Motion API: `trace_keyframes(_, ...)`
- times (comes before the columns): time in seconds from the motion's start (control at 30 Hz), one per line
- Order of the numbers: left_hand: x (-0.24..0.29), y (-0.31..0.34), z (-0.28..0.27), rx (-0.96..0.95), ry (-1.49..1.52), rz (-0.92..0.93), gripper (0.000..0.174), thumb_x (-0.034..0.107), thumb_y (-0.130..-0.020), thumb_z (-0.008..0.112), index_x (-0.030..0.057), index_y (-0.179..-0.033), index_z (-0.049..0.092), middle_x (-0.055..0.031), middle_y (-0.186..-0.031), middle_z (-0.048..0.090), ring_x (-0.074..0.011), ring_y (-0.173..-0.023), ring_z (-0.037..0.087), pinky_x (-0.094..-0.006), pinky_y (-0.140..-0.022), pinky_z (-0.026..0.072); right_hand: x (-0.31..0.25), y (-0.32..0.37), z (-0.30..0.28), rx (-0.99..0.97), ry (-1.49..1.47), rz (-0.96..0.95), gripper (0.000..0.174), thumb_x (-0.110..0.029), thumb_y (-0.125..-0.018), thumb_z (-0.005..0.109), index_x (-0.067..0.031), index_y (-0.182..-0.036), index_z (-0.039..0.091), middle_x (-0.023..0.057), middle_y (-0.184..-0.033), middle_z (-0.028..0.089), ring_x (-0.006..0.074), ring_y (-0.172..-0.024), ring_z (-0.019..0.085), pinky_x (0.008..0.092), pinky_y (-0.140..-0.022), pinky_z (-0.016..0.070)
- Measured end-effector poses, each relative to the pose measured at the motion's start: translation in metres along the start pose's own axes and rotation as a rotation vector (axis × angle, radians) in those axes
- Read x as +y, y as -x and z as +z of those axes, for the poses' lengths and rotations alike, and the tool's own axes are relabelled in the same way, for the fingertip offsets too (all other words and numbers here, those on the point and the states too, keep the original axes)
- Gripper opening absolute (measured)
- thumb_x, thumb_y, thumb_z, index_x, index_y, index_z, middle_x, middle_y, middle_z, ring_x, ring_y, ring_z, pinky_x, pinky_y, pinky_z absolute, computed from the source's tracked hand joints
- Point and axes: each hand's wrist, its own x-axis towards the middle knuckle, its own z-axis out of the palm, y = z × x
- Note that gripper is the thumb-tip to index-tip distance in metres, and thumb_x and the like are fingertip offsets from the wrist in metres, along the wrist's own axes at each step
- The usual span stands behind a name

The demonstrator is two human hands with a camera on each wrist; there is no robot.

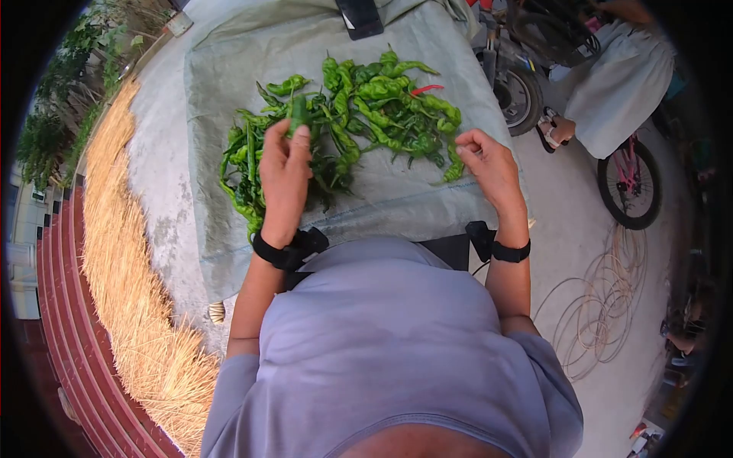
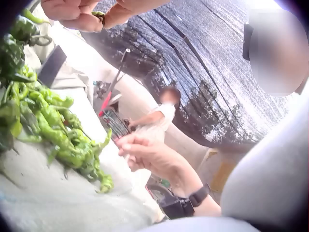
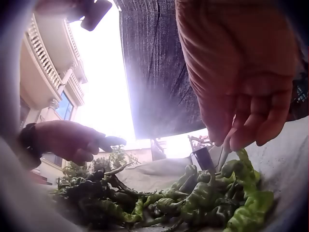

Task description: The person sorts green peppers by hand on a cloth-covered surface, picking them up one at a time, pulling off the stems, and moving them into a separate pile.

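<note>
My left hand [image 1: 285, 172] holds a green pepper [image 1: 298, 114] upright between thumb and fingers, above the left side of a pepper pile [image 1: 374, 95]. In the left wrist view only a small bit of that pepper [image 2: 99, 15] shows between the fingertips. Beside the pile's right end, my right hand [image 1: 492, 169] has its fingers curled toward the thumb. A thin pale stem [image 3: 222, 159] runs down from its fingertips in the right wrist view. Just below them lies a wrinkled light-green pepper [image 3: 253, 208]. One red pepper [image 1: 427, 89] stands out among the green ones.
A grey-green woven sheet [image 1: 412, 206] covers the surface under the peppers. At its far edge lies a dark flat device [image 1: 360, 19]. Straw [image 1: 126, 252] is spread on the left. On the right are a person in a pale skirt [image 1: 622, 84], a pink bicycle [image 1: 629, 179] and coiled cord [image 1: 599, 305].
</note>
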Motion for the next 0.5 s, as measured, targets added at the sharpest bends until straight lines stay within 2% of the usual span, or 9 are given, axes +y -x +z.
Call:
trace_keyframes(0.03, 0.000, -0.001, -0.004, 0.082, 0.005, 0.006, 0.051, 0.026, -0.099, 0.061, 0.0025, -0.140, 0.041, -0.0031, -0.083, 0.057, -0.0069, -0.061, 0.051, -0.0220, -0.052, 0.0412, -0.001, 0.002, -0.002, -0.009, 0.071, 0.016, 0.020, -0.019, -0.084, 0.068, -0.0104, -0.102, 0.068, 0.0065, -0.089, 0.069, 0.0227, -0.077, 0.065, 0.0362, -0.071, 0.0497)
trace_keyframes(0.13, 0.008, -0.002, -0.006, 0.235, 0.135, -0.041, 0.073, 0.026, -0.099, 0.062, 0.0058, -0.154, 0.018, -0.0089, -0.101, 0.056, -0.0103, -0.070, 0.057, -0.0236, -0.060, 0.0456, 0.000, 0.004, -0.002, -0.171, 0.246, -0.011, 0.022, -0.017, -0.080, 0.068, -0.0143, -0.102, 0.068, 0.0072, -0.092, 0.069, 0.0281, -0.083, 0.066, 0.0403, -0.073, 0.0494)
trace_keyframes(0.23, 0.003, 0.000, -0.005, 0.190, 0.014, -0.029, 0.084, 0.019, -0.096, 0.064, 0.0091, -0.157, 0.007, -0.0116, -0.115, 0.051, -0.0128, -0.080, 0.060, -0.0254, -0.065, 0.0476, 0.014, 0.007, 0.017, -0.273, 0.442, -0.086, 0.025, -0.014, -0.078, 0.068, -0.0164, -0.102, 0.067, 0.0085, -0.095, 0.070, 0.0319, -0.091, 0.066, 0.0429, -0.076, 0.0488)
trace_keyframes(0.27, -0.002, 0.001, -0.003, 0.205, -0.049, 0.025, 0.081, 0.015, -0.094, 0.064, 0.0084, -0.155, 0.012, -0.0116, -0.117, 0.050, -0.0127, -0.078, 0.058, -0.0255, -0.065, 0.0476, 0.018, 0.009, 0.024, -0.278, 0.458, -0.078, 0.024, -0.012, -0.078, 0.067, -0.0163, -0.102, 0.066, 0.0101, -0.097, 0.069, 0.0326, -0.096, 0.065, 0.0443, -0.078, 0.0481)
trace_keyframes(0.33, -0.008, 0.003, 0.007, 0.238, -0.175, 0.136, 0.075, 0.006, -0.091, 0.064, 0.0071, -0.153, 0.021, -0.0116, -0.120, 0.047, -0.0124, -0.074, 0.053, -0.0256, -0.066, 0.0475, 0.021, 0.009, 0.028, -0.261, 0.482, -0.116, 0.022, -0.012, -0.078, 0.066, -0.0160, -0.100, 0.065, 0.0104, -0.094, 0.069, 0.0327, -0.095, 0.065, 0.0443, -0.076, 0.0475)
trace_keyframes(0.43, -0.004, 0.015, 0.016, 0.020, -0.104, 0.227, 0.060, 0.003, -0.089, 0.064, 0.0046, -0.144, 0.039, -0.0091, -0.114, 0.050, -0.0115, -0.076, 0.052, -0.0246, -0.068, 0.0464, 0.017, 0.009, 0.024, -0.274, 0.437, -0.157, 0.023, -0.014, -0.078, 0.065, -0.0180, -0.101, 0.066, 0.0089, -0.083, 0.067, 0.0296, -0.085, 0.065, 0.0419, -0.071, 0.0467)
trace_keyframes(0.47, -0.014, 0.014, 0.019, -0.115, -0.050, 0.243, 0.043, 0.002, -0.090, 0.063, 0.0036, -0.131, 0.053, -0.0043, -0.102, 0.056, -0.0100, -0.072, 0.051, -0.0245, -0.065, 0.0453, 0.014, 0.009, 0.020, -0.285, 0.408, -0.168, 0.024, -0.016, -0.079, 0.065, -0.0191, -0.102, 0.067, 0.0082, -0.079, 0.065, 0.0280, -0.081, 0.065, 0.0407, -0.068, 0.0465)
trace_keyframes(0.5, -0.009, 0.017, 0.023, -0.272, -0.038, 0.193, 0.035, 0.003, -0.090, 0.063, 0.0044, -0.125, 0.059, -0.0004, -0.088, 0.058, -0.0087, -0.068, 0.051, -0.0249, -0.062, 0.0443, 0.003, 0.011, 0.014, -0.305, 0.327, -0.143, 0.022, -0.017, -0.080, 0.065, -0.0177, -0.102, 0.066, 0.0081, -0.077, 0.064, 0.0275, -0.078, 0.064, 0.0401, -0.067, 0.0455)
